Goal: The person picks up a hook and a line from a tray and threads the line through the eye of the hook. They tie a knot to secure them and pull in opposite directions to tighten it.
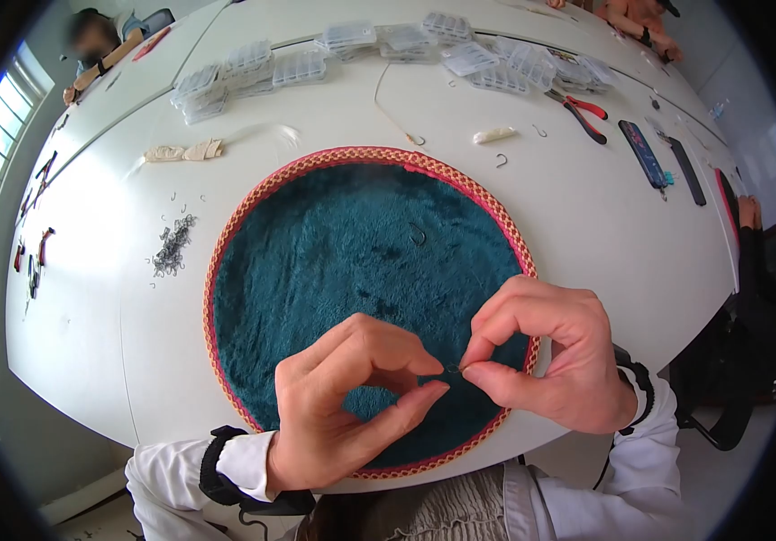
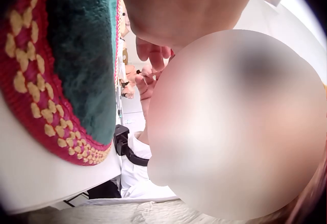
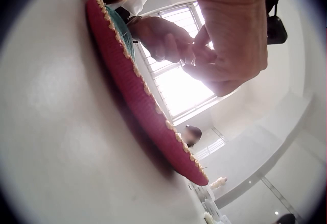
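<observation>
Both hands are raised over a round teal plush pad [image 1: 343, 243] with a red and yellow braided rim. My right hand [image 1: 555, 352] pinches a tiny wire piece, apparently a small fish hook [image 1: 454, 368], between thumb and forefinger. Just left of it is my left hand [image 1: 343, 397], its fingers bent, thumb and forefinger tips close to the hook with a narrow gap between them. Whether a fine thread lies in that gap I cannot tell. A larger dark hook [image 1: 418, 234] lies on the pad's plush. In the right wrist view the two hands' fingertips come together.
Left of the pad lies a pile of small hooks [image 1: 172, 248]. Behind it are a wrapped bundle [image 1: 185, 151], loose hooks [image 1: 502, 160] and a white piece [image 1: 494, 135]. Clear plastic boxes [image 1: 302, 68], pliers [image 1: 579, 113] and a phone [image 1: 642, 153] stand farther back. Other people sit around the table.
</observation>
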`<state>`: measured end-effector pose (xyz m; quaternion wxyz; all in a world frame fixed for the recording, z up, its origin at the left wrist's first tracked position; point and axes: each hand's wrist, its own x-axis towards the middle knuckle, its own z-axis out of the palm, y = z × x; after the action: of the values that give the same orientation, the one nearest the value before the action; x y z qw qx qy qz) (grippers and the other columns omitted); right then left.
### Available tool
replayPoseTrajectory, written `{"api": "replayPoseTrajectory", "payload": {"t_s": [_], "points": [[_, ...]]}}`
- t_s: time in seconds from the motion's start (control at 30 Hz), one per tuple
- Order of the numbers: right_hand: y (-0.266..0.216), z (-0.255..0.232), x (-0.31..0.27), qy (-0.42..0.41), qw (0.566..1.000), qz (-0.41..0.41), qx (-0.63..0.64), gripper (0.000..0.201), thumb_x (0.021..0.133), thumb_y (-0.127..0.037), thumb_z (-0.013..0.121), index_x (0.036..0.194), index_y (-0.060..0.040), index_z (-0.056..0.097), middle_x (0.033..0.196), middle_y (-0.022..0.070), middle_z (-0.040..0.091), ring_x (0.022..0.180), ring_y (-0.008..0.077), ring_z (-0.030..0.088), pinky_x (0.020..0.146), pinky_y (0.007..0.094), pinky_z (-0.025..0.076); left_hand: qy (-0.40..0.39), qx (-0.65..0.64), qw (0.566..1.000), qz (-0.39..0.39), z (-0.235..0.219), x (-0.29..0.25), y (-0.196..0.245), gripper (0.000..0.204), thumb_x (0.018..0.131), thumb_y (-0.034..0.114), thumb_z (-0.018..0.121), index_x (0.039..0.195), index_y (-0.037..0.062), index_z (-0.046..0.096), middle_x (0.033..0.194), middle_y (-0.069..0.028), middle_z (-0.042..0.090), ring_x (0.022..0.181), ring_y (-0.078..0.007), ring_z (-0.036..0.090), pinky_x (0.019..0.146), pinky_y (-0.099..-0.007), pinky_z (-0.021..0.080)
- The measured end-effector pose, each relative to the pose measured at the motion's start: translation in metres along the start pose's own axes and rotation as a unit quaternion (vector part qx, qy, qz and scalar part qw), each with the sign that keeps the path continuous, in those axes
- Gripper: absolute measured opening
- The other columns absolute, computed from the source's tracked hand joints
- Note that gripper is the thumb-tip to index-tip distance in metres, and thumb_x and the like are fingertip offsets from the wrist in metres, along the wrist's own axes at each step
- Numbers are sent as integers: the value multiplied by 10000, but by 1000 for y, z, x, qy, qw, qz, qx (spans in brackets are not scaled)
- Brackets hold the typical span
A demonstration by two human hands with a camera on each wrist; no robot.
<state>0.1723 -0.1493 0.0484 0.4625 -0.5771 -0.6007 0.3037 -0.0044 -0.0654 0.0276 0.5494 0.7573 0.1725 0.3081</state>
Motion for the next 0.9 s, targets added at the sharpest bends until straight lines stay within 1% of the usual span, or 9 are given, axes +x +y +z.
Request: {"api": "replayPoseTrajectory", "payload": {"t_s": [0.03, 0.1, 0.2, 0.4, 0.47, 0.63, 0.7, 0.8, 0.9], "points": [[0, 0, 0, -4, 1000, 2, 0, 87, 657, -13, 673, 692, -57, 607, 696, 13, 611, 659, 139, 570, 614, 257, 425, 0, 0, 1000, 0, -1, 1, 1, 166, 714, -32, 674, 814, -12, 543, 848, -124, 569, 688, -131, 589, 568, -223, 498], [0, 0, 0, -7, 1000, 5, 1, 85, 658, -12, 672, 695, -55, 608, 695, 14, 611, 661, 138, 570, 615, 257, 425, -1, 81, 995, 53, -2, 2, 3, 177, 678, -26, 700, 793, 2, 569, 796, -113, 591, 676, -141, 594, 560, -229, 479], [1, 1, -1, -16, 1000, 13, 22, 80, 663, -12, 669, 699, -52, 610, 698, 15, 610, 661, 136, 570, 616, 258, 424, -2, 108, 990, 88, -1, 3, 0, 166, 658, -21, 705, 771, 14, 589, 758, -97, 606, 664, -151, 596, 553, -240, 467], [0, -1, -1, -45, 997, 25, 50, 57, 689, -16, 662, 723, -33, 619, 717, 29, 610, 696, 119, 581, 619, 234, 448, -4, 108, 992, 67, 0, 2, 0, 168, 649, -17, 702, 773, 18, 595, 755, -90, 612, 665, -162, 600, 560, -249, 471], [-2, -2, -1, -71, 983, 100, 136, 59, 712, -27, 659, 766, -19, 637, 744, 37, 614, 720, 102, 582, 630, 221, 465, -1, 120, 990, 76, -1, 2, 0, 169, 649, -22, 701, 775, 19, 595, 763, -90, 612, 659, -161, 601, 556, -248, 474], [-1, -3, 0, -78, 982, 97, 146, 72, 724, -29, 655, 795, -13, 648, 772, 38, 616, 726, 95, 581, 636, 219, 475, -6, 185, 978, 101, -5, 0, 4, 179, 644, -35, 696, 779, 24, 593, 785, -92, 612, 634, -153, 607, 526, -239, 487], [-1, -2, 0, -77, 982, 98, 140, 70, 723, -25, 655, 791, -12, 648, 770, 38, 615, 724, 98, 582, 634, 220, 476, -16, 229, 960, 159, -6, 0, 2, 200, 632, -39, 698, 788, 29, 593, 795, -96, 611, 610, -148, 608, 489, -232, 491], [1, -2, -1, -73, 981, 99, 150, 64, 717, -16, 657, 779, -10, 646, 764, 36, 613, 726, 97, 583, 633, 216, 476, -24, 240, 948, 208, -8, 2, 2, 222, 621, -46, 697, 804, 29, 596, 803, -96, 610, 585, -148, 604, 463, -227, 488], [0, -1, 0, -73, 985, 84, 135, 56, 710, -5, 655, 764, -6, 640, 751, 36, 609, 712, 94, 583, 630, 214, 475, -27, 246, 943, 223, -8, 3, 3, 233, 613, -52, 696, 810, 24, 597, 806, -95, 611, 568, -148, 598, 452, -225, 487]]}}
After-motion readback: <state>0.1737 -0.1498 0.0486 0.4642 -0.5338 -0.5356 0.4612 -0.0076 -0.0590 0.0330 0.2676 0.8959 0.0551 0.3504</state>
